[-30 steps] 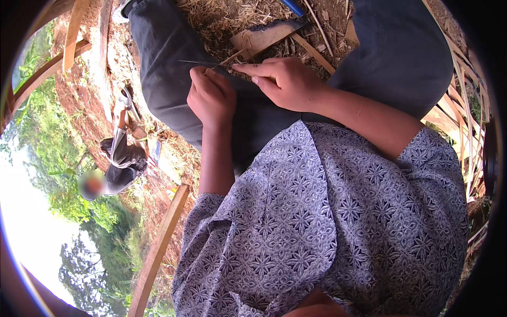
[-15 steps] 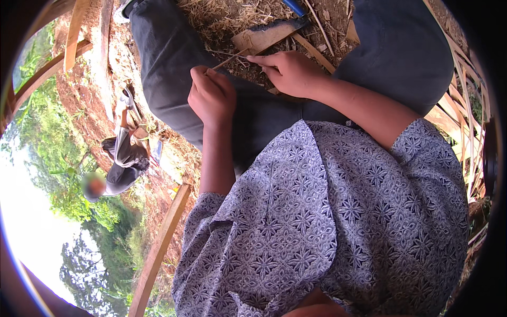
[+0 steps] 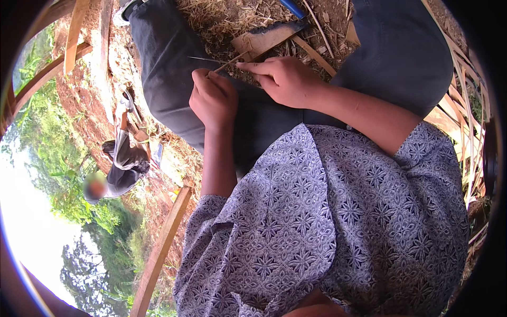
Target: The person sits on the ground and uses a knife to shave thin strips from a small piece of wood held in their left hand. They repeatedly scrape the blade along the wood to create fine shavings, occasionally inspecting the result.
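1. A thin stick (image 3: 235, 58) stands out of the left hand (image 3: 214, 100), slanting far and to the right, above the gap between the legs.
2. The left hand is curled tight, thumb and bent fingers pinching the stick near its lower end; how much of it runs inside the fist I cannot tell.
3. The right hand (image 3: 288, 82) is curled too, index finger reaching left along a thin blade (image 3: 203, 58); the grip end is hidden in the palm. The blade crosses the stick, though whether they touch is hard to tell.
4. The stick looks very light and fairly stiff, dry rather than slippery, and probably snaps or splinters if bent hard. The low end seems the sound place to hold, as the far end is slim and likely whippy.
5. The blade looks narrow and perhaps springy; its edge probably makes the handle side the only safe hold.
6. The blade's tip points left, over the dark trousers (image 3: 166, 79) at the left leg, so room is tight there.
7. Room seems better on the far side, above the straw (image 3: 222, 21), with a flat wood piece (image 3: 266, 41), a wood strip (image 3: 314, 54) and a blue tool (image 3: 292, 7) lying low on the ground.
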{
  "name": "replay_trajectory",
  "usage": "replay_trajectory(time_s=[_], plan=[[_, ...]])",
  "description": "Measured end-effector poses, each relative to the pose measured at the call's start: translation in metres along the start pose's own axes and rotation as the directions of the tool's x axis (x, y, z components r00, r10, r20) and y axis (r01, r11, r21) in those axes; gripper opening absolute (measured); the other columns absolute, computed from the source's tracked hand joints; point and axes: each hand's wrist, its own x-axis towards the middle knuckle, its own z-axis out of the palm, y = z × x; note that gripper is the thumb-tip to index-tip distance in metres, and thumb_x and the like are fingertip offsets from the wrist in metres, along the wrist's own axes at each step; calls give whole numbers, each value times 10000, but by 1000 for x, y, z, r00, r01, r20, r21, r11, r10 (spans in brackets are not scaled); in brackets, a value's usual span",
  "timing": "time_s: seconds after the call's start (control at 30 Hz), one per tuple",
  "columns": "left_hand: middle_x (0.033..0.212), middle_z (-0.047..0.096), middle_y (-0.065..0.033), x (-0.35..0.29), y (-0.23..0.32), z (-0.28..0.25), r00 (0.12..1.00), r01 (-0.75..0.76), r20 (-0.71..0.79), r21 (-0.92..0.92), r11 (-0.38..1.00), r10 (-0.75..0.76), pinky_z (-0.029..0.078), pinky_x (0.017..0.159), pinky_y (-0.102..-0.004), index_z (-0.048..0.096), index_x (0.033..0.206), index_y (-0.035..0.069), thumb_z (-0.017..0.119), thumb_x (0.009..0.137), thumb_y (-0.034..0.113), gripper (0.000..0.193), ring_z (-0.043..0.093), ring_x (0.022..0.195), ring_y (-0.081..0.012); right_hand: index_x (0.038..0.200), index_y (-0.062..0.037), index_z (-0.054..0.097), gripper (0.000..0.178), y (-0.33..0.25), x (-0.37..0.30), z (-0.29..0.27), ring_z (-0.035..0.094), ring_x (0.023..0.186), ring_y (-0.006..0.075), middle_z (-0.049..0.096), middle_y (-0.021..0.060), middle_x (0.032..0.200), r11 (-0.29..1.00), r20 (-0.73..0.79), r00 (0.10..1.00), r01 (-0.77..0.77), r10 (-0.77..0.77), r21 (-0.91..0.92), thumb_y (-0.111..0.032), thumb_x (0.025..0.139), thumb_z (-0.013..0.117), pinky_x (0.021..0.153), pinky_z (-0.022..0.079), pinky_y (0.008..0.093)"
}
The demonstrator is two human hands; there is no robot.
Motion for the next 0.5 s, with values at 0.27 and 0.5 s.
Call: replay_trajectory(time_s=[0.27,0.5], plan=[[666,581,-167,-2,-1,1,1000,23,10,7,1000,-23,472,509,-468,521,905,30,537,942,71,58,603,569,-394,1309,-184,693,363,-15,-7,1,691,693,350,680,192,744,979,-119,979,179,-167,97,-147,975,555,689,546,465],[670,587,-168,1,-1,2,1000,16,9,-4,1000,-16,476,516,-471,525,907,31,541,937,76,57,608,578,-398,1373,-206,653,422,-7,-3,-1,663,620,270,675,171,746,987,-72,988,144,-138,78,-106,968,592,633,521,393]])
